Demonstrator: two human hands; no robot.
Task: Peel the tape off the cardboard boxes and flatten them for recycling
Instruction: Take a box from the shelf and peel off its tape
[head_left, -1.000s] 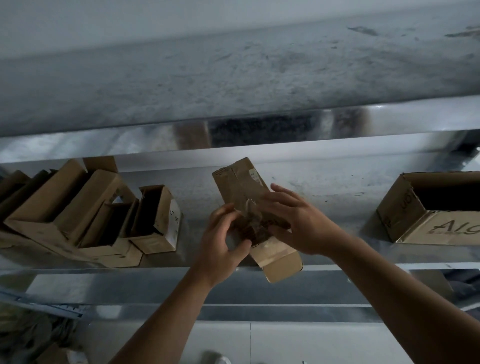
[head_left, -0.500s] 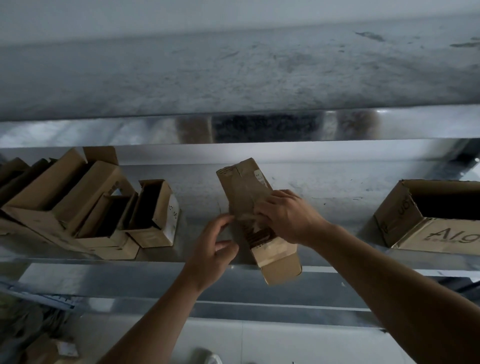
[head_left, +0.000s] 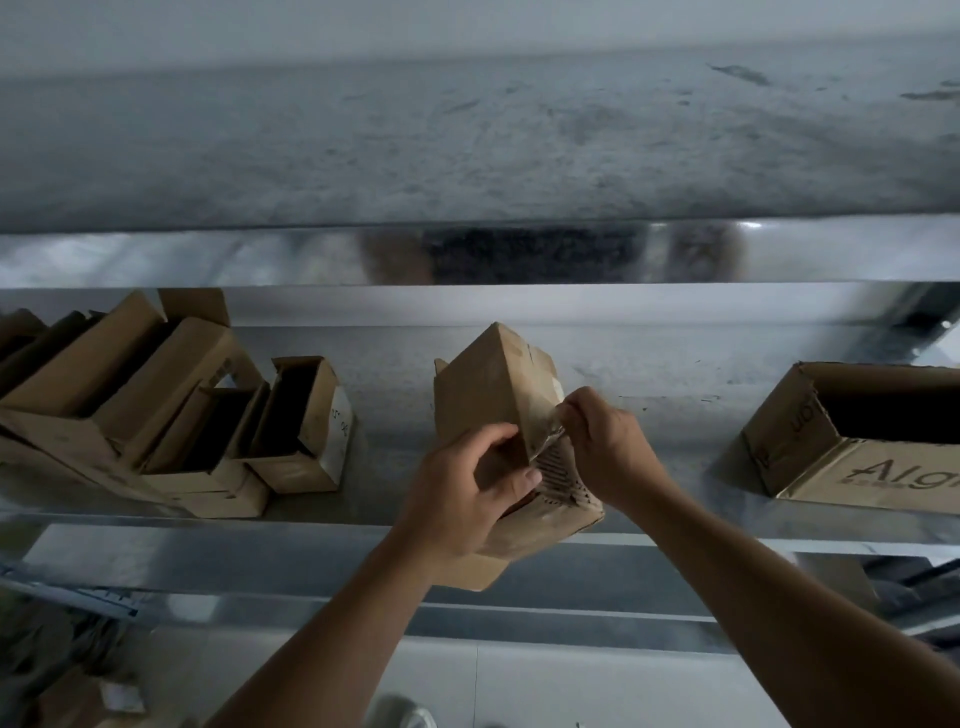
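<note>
**A:** Which step are you on?

**B:** Peeling. My left hand (head_left: 467, 483) is curled round the near side of the cardboard box (head_left: 483, 395), steadying it at the front edge of the shelf (head_left: 395, 405), about midway along. My right hand (head_left: 608, 452) pinches a lifted strip of tape (head_left: 551, 434) on the box's right face.

**A:** Next?

**B:** Probably a steady pull along the seam with my left hand bracing, then flattening.

**A:** And around you?

**B:** It's a grey metal shelf. There's a cluster of open boxes (head_left: 156, 415) toward its left end and a larger open box (head_left: 857, 467) at the right end. Beyond them is a scuffed grey surface (head_left: 467, 145).
</note>
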